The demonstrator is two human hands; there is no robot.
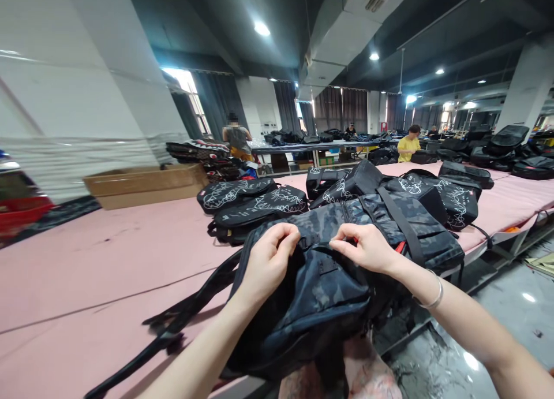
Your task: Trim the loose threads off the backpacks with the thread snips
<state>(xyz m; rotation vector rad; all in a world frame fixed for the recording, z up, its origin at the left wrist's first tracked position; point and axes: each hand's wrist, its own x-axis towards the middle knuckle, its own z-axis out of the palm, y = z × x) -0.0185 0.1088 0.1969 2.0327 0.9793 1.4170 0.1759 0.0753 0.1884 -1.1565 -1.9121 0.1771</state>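
Note:
A dark blue-black camouflage backpack (333, 278) lies in front of me at the table's edge, its near part hanging over. My left hand (274, 252) is closed in a pinch at the left of its dark opening. On the other side, my right hand (363, 246) pinches the edge of the same opening, thumb against fingers. Exactly which layer each hand grips is hidden by the fingers. A black shoulder strap (173, 324) trails left over the table. Just behind lies another camouflage bag (402, 214) with a wide black strap and a bit of red.
Black backpacks with white line drawings (259, 208) lie beyond on the pink table (108, 260). A cardboard box (147, 185) stands at the back left. To the right, more black bags (502, 150) are piled near a person in yellow (408, 145). Other people work farther off.

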